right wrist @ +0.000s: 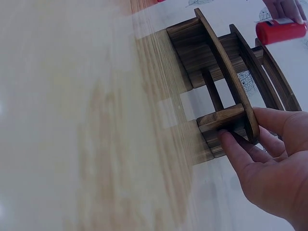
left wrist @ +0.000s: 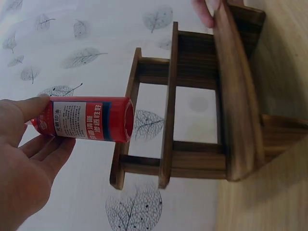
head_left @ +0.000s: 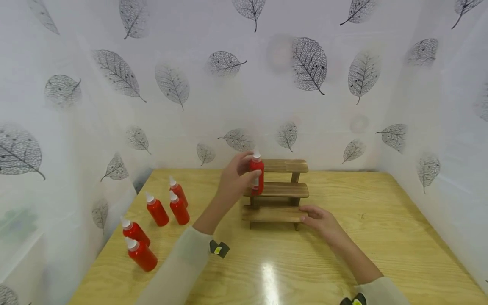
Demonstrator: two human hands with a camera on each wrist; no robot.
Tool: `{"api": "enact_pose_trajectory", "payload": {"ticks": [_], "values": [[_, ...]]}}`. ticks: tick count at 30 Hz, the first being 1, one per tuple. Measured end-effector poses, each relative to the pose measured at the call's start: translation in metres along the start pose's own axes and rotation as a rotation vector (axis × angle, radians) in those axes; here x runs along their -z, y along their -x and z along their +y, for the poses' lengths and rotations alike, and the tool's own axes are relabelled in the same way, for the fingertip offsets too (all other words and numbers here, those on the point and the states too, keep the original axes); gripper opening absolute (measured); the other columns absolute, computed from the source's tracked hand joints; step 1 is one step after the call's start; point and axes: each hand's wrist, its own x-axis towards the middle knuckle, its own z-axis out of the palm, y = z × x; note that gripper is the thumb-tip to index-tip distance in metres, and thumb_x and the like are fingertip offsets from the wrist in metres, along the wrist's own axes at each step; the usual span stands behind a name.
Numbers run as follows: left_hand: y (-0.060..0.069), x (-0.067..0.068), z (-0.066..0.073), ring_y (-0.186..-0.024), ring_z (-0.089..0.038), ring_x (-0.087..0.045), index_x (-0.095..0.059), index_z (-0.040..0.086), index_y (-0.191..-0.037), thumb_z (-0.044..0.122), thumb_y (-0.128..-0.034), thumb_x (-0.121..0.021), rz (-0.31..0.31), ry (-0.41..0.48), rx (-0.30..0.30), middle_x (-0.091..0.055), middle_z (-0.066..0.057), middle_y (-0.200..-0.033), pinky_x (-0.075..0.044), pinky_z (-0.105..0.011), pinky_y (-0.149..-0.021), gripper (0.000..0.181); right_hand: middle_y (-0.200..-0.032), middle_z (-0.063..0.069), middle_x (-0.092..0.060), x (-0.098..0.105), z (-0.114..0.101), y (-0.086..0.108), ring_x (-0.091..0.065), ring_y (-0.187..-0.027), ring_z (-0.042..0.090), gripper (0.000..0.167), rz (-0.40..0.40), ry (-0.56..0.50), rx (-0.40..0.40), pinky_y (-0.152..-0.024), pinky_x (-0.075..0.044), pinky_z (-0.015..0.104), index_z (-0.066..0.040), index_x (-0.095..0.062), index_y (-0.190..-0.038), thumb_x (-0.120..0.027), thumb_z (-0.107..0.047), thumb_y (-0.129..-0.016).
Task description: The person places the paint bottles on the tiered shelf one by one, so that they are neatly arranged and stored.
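My left hand [head_left: 238, 176] grips a red ink bottle [left wrist: 91, 118] with a white pointed cap, fingers and thumb round its upper part. In the head view the bottle is upright in front of the upper steps of a small three-step wooden shelf [head_left: 282, 214]. A gap shows between the bottle's base and the steps in both wrist views. With thumb and fingers, my right hand [right wrist: 274, 159] pinches the right end of the shelf's lowest step. The shelf stands on the table.
Several similar red ink bottles [head_left: 156, 212] stand at the left of the wooden table [head_left: 362, 237]. White sheeting with a leaf print [head_left: 228, 101] hangs behind the table and along both sides.
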Motion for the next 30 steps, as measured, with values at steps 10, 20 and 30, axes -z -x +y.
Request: {"api": "enact_pose_trajectory", "payload": {"ticks": [10,20,30], "values": [[-0.044,-0.030,0.006,-0.112,-0.020,-0.069,-0.055,0.024,-0.138,0.020,-0.0920,-0.075,-0.058,-0.007,0.014,-0.067,-0.006,-0.131,-0.059,-0.037,-0.091,0.050,-0.154,0.020,-0.045,0.000,0.000,0.000,-0.039,-0.144,0.040,0.055,-0.004,-0.009,0.002,-0.115,-0.038,0.054,-0.006,-0.053,-0.143,-0.068,-0.032,-0.097],[-0.070,-0.053,0.018,-0.114,-0.020,-0.068,-0.053,0.022,-0.140,0.015,-0.0923,-0.075,-0.072,0.017,0.023,-0.066,-0.006,-0.134,-0.058,-0.043,-0.093,0.053,-0.152,0.019,-0.048,0.000,0.000,0.000,-0.044,-0.141,0.038,0.053,-0.007,-0.011,0.014,-0.113,-0.042,0.051,-0.005,-0.053,-0.142,-0.067,-0.031,-0.098],[-0.090,-0.067,0.012,-0.125,-0.022,-0.061,-0.049,0.025,-0.142,0.013,-0.0956,-0.070,-0.110,0.043,0.087,-0.060,-0.006,-0.141,-0.054,-0.046,-0.101,0.052,-0.151,0.021,-0.048,-0.001,0.002,-0.002,-0.042,-0.142,0.041,0.052,0.016,-0.010,0.003,-0.115,-0.037,0.056,-0.005,-0.056,-0.140,-0.069,-0.029,-0.096]]}}
